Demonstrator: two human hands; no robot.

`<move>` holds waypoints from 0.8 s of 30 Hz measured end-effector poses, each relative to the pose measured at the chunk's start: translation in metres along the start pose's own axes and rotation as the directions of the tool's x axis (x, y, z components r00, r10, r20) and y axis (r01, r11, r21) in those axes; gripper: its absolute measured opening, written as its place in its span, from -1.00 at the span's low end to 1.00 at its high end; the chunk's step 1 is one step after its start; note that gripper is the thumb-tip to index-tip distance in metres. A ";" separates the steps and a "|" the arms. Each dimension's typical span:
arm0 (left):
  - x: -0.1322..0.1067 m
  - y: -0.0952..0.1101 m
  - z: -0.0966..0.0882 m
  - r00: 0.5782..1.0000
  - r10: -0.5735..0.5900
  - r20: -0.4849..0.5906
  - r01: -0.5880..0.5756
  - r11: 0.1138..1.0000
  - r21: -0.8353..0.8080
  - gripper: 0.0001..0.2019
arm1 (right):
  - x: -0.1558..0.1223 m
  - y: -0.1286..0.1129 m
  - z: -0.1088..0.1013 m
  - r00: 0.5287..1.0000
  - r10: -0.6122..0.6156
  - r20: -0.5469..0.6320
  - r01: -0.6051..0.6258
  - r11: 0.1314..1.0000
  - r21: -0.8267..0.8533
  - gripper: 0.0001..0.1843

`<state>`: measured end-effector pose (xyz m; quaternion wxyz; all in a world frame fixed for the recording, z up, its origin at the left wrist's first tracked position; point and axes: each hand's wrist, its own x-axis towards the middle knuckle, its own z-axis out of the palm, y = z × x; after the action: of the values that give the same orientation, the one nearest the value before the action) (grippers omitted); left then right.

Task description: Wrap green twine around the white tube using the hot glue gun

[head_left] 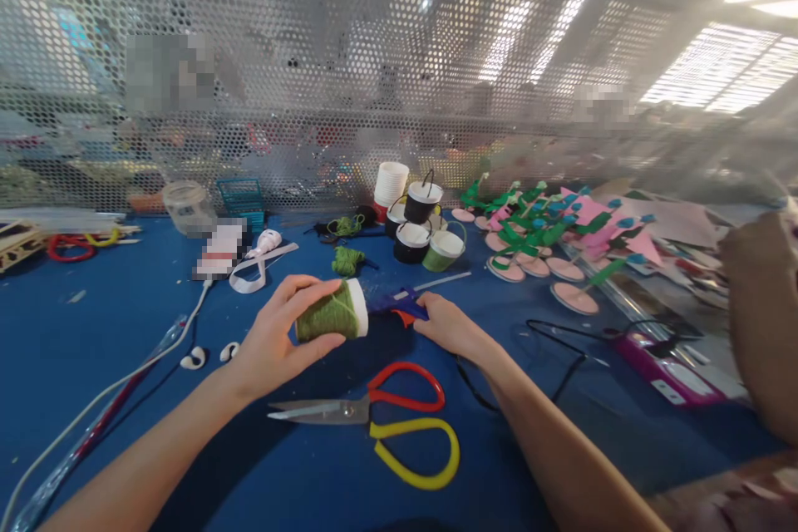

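My left hand (pixel 280 332) is wrapped around a small white cup (pixel 330 312) wound with green yarn. The cup is tipped on its side, its white end toward the right. In my right hand (pixel 445 322) is a blue glue gun (pixel 399 305) with an orange trigger, its front close to the cup's white end. Whether the two touch is blurred. Below both hands lie large scissors (pixel 349 411) with one red and one yellow handle. Loose green yarn (pixel 347 261) lies just beyond the cup.
Wrapped cups with handles, including a green one (pixel 445 251), stand behind a stack of white cups (pixel 391 183) nearby. Pink-based flower pieces (pixel 524 241) crowd the right. A purple power strip (pixel 670 370), a phone (pixel 221 248) and earphones (pixel 194 358) lie around. A perforated metal panel (pixel 349 58) closes the back.
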<state>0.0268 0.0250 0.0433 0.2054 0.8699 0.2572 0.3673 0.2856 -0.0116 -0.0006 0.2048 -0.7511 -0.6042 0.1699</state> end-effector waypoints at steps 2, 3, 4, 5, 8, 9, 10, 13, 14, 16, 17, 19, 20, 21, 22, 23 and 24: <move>0.001 -0.001 -0.001 1.000 0.010 0.006 -0.010 1.000 0.011 -0.59 | -0.002 -0.003 -0.003 0.998 0.053 0.013 -0.054 0.998 0.034 -0.80; 0.002 -0.001 -0.002 1.000 0.002 0.005 -0.002 1.000 0.010 -0.60 | -0.003 -0.005 -0.004 0.997 0.082 0.012 -0.083 0.994 0.067 -0.76; 0.003 -0.002 -0.002 1.000 -0.012 0.001 0.012 1.000 0.007 -0.60 | -0.004 -0.007 -0.006 0.994 0.105 0.003 -0.105 0.988 0.115 -0.73; 0.003 -0.003 -0.002 1.000 -0.028 -0.003 0.028 1.000 0.003 -0.60 | -0.005 -0.009 -0.008 0.993 0.120 -0.010 -0.117 0.977 0.179 -0.71; 0.004 -0.006 -0.002 0.996 -0.090 -0.005 0.090 0.996 -0.028 -0.60 | -0.008 -0.015 -0.013 0.992 0.125 -0.024 -0.105 0.909 0.403 -0.77; 0.005 -0.008 -0.002 0.993 -0.116 -0.003 0.115 0.992 -0.045 -0.61 | -0.010 -0.018 -0.015 0.992 0.123 -0.015 -0.101 0.875 0.474 -0.78; 0.005 -0.009 -0.002 0.990 -0.141 -0.001 0.141 0.988 -0.061 -0.61 | -0.012 -0.021 -0.017 0.993 0.118 -0.004 -0.097 0.837 0.538 -0.75; 0.005 -0.014 -0.001 0.979 -0.206 0.002 0.205 0.975 -0.089 -0.61 | -0.019 -0.031 -0.022 0.996 0.089 0.012 -0.075 0.744 0.663 -0.69; 0.004 -0.016 0.000 0.976 -0.217 0.004 0.217 0.972 -0.092 -0.60 | -0.023 -0.035 -0.024 0.998 0.068 0.013 -0.059 0.727 0.685 -0.68; 0.004 -0.020 0.000 0.976 -0.215 0.011 0.216 0.972 -0.091 -0.60 | -0.029 -0.043 -0.027 1.000 0.019 0.004 -0.017 0.714 0.699 -0.68; 0.004 -0.022 0.001 0.979 -0.204 0.014 0.205 0.975 -0.085 -0.60 | -0.032 -0.047 -0.028 1.000 -0.004 0.000 0.003 0.719 0.695 -0.67; 0.004 -0.026 0.001 0.984 -0.176 0.020 0.177 0.982 -0.065 -0.61 | -0.037 -0.054 -0.028 0.999 -0.031 -0.010 0.030 0.750 0.661 -0.68; 0.004 -0.027 0.001 0.986 -0.164 0.021 0.165 0.985 -0.054 -0.61 | -0.039 -0.056 -0.027 0.999 -0.037 -0.018 0.040 0.779 0.626 -0.70; 0.004 -0.028 0.001 0.987 -0.157 0.021 0.158 0.986 -0.045 -0.61 | -0.040 -0.058 -0.025 0.999 -0.044 -0.032 0.054 0.809 0.585 -0.73; 0.004 -0.029 0.001 0.988 -0.155 0.021 0.155 0.987 -0.038 -0.61 | -0.042 -0.059 -0.024 0.998 -0.051 -0.049 0.069 0.833 0.549 -0.77; 0.004 -0.030 0.000 0.988 -0.155 0.020 0.155 0.987 -0.033 -0.61 | -0.042 -0.060 -0.022 0.995 -0.065 -0.070 0.092 0.851 0.517 -0.80; 0.003 -0.030 0.000 0.988 -0.156 0.018 0.156 0.987 -0.028 -0.61 | -0.043 -0.059 -0.020 0.992 -0.087 -0.096 0.124 0.864 0.488 -0.83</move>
<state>0.0202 0.0505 0.0285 0.2482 0.8468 0.3175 0.3470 0.2369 -0.0444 0.0476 0.4197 -0.6454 -0.5734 0.2802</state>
